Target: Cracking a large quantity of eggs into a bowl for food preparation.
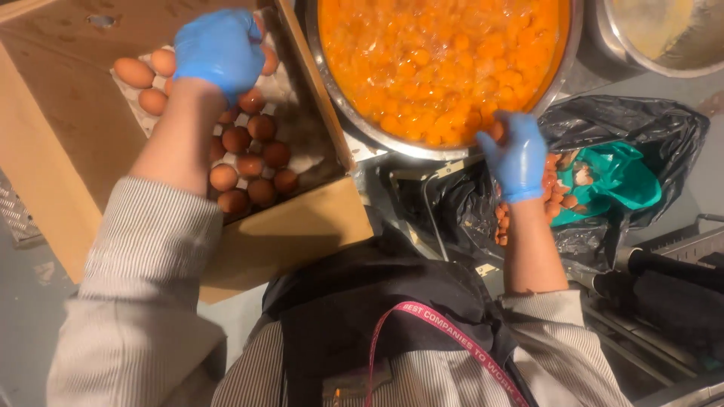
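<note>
Reaching left hand (219, 47) over eggs (249, 162)

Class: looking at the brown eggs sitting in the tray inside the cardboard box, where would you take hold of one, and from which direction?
Come from straight above. Each egg sits in a cup of the tray, so only its rounded top shows. Probably best to close the fingertips around the widest exposed part, as the left hand is reaching down among them, and lift upward.

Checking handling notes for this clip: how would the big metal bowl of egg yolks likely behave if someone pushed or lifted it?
The metal bowl is filled almost to its rim with yolks, so it is probably heavy. The liquid would likely slosh and spill if shoved. Its edge seems to overhang the counter near the right hand, so it might tip.
</note>
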